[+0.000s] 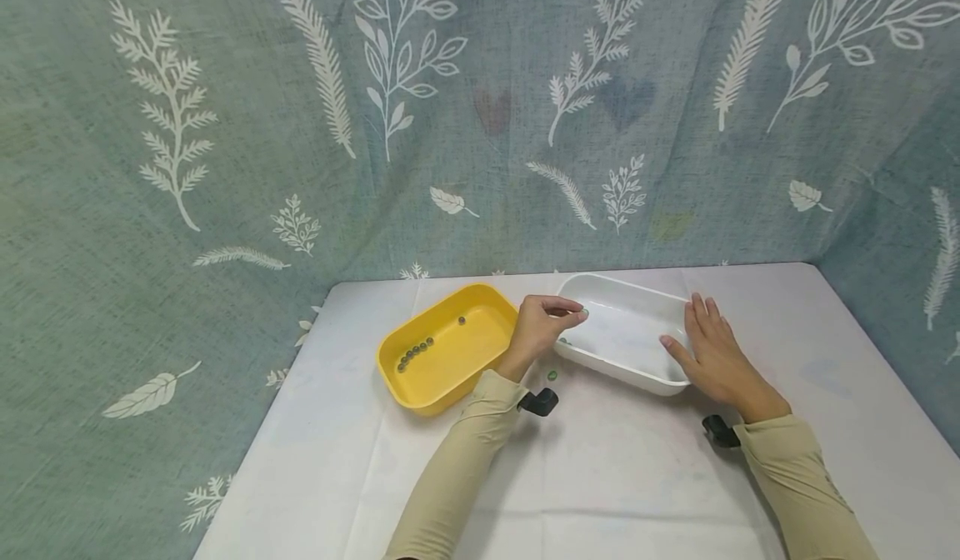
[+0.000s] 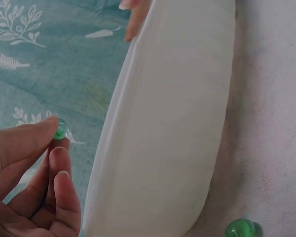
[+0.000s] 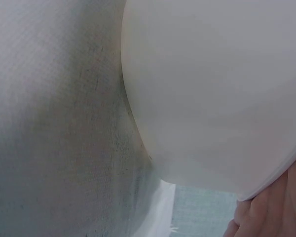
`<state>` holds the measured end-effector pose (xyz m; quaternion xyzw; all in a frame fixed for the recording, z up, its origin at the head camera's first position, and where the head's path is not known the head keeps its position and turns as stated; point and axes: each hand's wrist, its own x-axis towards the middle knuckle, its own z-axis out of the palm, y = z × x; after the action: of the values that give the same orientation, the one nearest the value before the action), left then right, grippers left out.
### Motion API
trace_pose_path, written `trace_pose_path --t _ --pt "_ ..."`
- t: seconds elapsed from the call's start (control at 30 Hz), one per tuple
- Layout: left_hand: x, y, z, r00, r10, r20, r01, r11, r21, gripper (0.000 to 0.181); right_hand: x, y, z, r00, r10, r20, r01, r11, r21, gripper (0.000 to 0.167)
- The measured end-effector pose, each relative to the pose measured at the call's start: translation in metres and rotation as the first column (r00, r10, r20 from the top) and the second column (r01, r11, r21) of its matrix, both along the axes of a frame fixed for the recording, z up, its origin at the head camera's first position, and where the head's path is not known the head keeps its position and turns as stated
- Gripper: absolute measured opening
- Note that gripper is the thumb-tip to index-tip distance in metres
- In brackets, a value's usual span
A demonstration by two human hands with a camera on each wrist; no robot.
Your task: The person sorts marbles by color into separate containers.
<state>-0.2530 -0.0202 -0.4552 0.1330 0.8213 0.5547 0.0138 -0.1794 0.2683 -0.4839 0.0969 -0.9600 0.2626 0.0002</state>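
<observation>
My left hand [image 1: 534, 331] pinches a green glass marble [image 2: 62, 129] between thumb and fingertips. It is above the left end of a white tray [image 1: 626, 383]. Inside that tray, close to its left wall, lies another small green marble [image 1: 563, 341]. On the cloth in front of the tray sits one more green marble [image 1: 552, 375], which the left wrist view shows at its bottom edge. My right hand [image 1: 716, 356] rests on the tray's right rim with its fingers extended. In the right wrist view, part of this hand [image 3: 276, 210] touches the rim from outside.
A yellow tray [image 1: 427, 408] stands left of the white one. It holds a row of several dark marbles [image 1: 415, 352] along its left side and a single dark marble [image 1: 461, 321] farther back. A patterned curtain [image 1: 480, 127] hangs behind the white-covered table [image 1: 600, 477].
</observation>
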Motion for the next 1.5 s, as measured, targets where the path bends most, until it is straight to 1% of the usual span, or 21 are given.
trace_pose_path --t 0.27,0.53,0.73,1.03,1.23,1.4,1.5 --pt "-0.002 0.001 -0.005 1.0 -0.001 -0.001 0.001 1.0 0.01 0.016 0.0 -0.001 0.0 1.0 0.004 0.013 -0.004 1.0 -0.003 0.091" --pt "-0.002 0.001 -0.007 1.0 0.017 -0.003 -0.016 1.0 0.017 0.015 0.001 -0.001 -0.001 1.0 0.006 0.005 -0.006 1.0 -0.002 0.091" --pt "-0.001 0.001 -0.007 0.999 0.038 -0.013 -0.038 0.999 -0.002 0.013 0.001 -0.002 -0.002 1.0 0.006 -0.007 -0.006 1.0 -0.005 0.091" --pt "0.001 -0.005 -0.005 0.999 0.035 -0.035 -0.035 0.999 0.007 0.015 0.001 0.0 -0.001 1.0 0.0 -0.001 0.0 1.0 0.0 0.091" --pt "0.005 -0.014 -0.004 0.997 0.03 -0.068 -0.028 0.999 0.03 0.021 0.001 0.0 0.0 1.0 0.002 0.014 -0.002 1.0 0.0 0.092" --pt "0.011 -0.022 -0.002 0.996 0.033 -0.086 -0.031 0.999 0.019 0.022 0.001 0.0 0.0 1.0 -0.001 0.008 0.001 1.0 0.004 0.091" --pt "0.017 -0.027 -0.001 0.995 0.045 -0.084 -0.044 0.999 0.012 0.021 0.0 0.0 0.0 1.0 -0.002 0.01 0.002 1.0 -0.002 0.092"
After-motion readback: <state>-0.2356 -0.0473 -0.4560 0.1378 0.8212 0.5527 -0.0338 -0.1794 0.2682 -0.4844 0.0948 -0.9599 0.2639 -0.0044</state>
